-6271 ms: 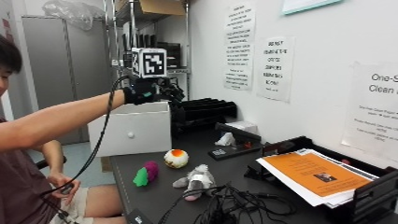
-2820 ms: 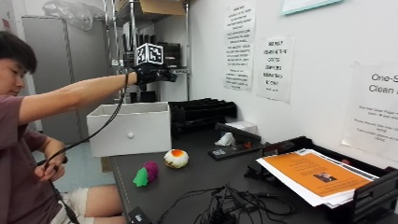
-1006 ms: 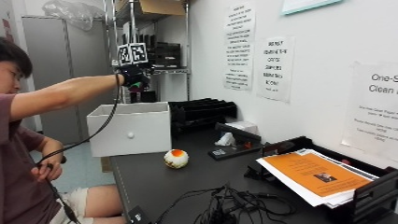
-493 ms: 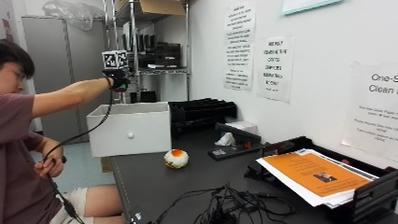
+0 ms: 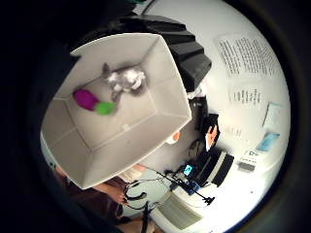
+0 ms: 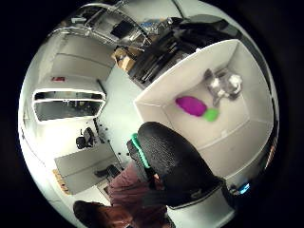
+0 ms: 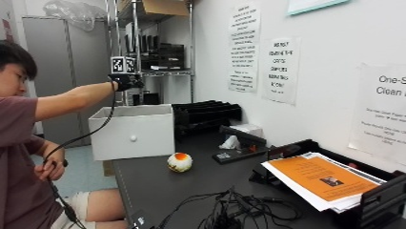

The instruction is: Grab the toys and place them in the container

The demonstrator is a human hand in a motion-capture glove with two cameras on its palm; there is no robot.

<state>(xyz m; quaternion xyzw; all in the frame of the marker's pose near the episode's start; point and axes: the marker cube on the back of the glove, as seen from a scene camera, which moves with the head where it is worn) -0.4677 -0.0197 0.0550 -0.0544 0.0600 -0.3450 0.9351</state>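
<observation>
Since half a second ago the gloved right hand has drifted a little toward the person and sits slightly lower, above the near wall of the white container; across the earlier frames the grey plush, the magenta toy and the green toy have all left the desk.

Counted now: three toys lie inside the container, one grey-and-white plush animal, one magenta toy and one green toy, the last two touching each other on the container floor. One toy is left on the desk, a white ball with an orange top, just in front of the container, toward 5 o'clock from its knobbed front face. One stack of papers topped by an orange sheet rests on a black tray at the desk's far end, at about 3 o'clock from the ball, and one tangle of black cables lies near the front edge.

The person's right arm is stretched out nearly level, hand held above the container with the palm turned down over it. Whether the fingers are spread or curled cannot be told; the thumb-side view shows only a dark gloved bulk, with nothing seen held.
</observation>
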